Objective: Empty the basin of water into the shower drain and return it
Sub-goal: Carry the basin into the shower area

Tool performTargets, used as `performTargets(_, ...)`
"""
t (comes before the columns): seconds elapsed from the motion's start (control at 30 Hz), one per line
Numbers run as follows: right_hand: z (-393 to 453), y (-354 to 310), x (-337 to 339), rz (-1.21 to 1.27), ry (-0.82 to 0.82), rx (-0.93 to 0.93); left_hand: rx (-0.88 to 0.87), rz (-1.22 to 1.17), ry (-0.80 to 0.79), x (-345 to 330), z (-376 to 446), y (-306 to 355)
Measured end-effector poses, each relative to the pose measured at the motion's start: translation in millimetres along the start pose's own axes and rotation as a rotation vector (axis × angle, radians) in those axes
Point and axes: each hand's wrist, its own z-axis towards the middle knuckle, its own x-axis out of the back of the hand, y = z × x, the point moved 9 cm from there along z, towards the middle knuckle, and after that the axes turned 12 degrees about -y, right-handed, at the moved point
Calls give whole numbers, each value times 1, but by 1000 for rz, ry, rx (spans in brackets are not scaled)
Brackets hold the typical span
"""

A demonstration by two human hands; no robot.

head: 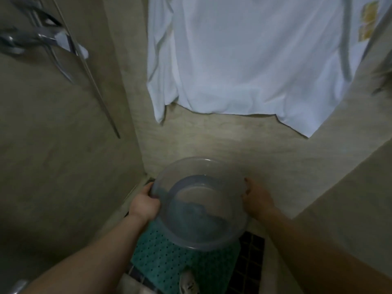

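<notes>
Here, chrome shower fittings (38, 39) stand on the left wall. The left hand (145, 203) grips the left rim of the clear basin (200, 203); the right hand (257, 198) clasps its right rim. The basin is held above a green mat (169, 255) on dark floor tiles (252, 249), near the corner. A white shirt (244, 56) hangs on the wall behind, above the basin.

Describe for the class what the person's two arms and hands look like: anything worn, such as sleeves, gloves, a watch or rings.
Both forearms are bare up to the frame's lower edge; no sleeve shows on either. The left hand and the right hand wear no gloves. No watch, bracelet or ring can be seen on either wrist or on the visible fingers, though the picture is dim and slightly blurred, so a thin ring could be missed.
</notes>
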Motion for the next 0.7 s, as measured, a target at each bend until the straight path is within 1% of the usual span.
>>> performTargets(0.2, 93, -50, -6, -145, -147, 46, 134, -68, 120, 23, 46, -13)
performTargets(0.3, 145, -82, -14, -123, -208, 84, 172, -113, 188, 41, 75, -13)
performTargets(0.33, 158, -91, -18, -110, -216, 89, 174, -129, 203, 46, 83, -12)
performTargets(0.47, 213, -130, -38, -208, -232, 145, 240, -152, 261, 67, 112, -22)
performTargets(0.57, 248, -158, -53, -234, -274, 196, 320, -173, 285, 81, 129, -34)
performTargets(0.7, 300, -187, -83, -283, -341, 273, 394, -198, 392, 98, 147, -49)
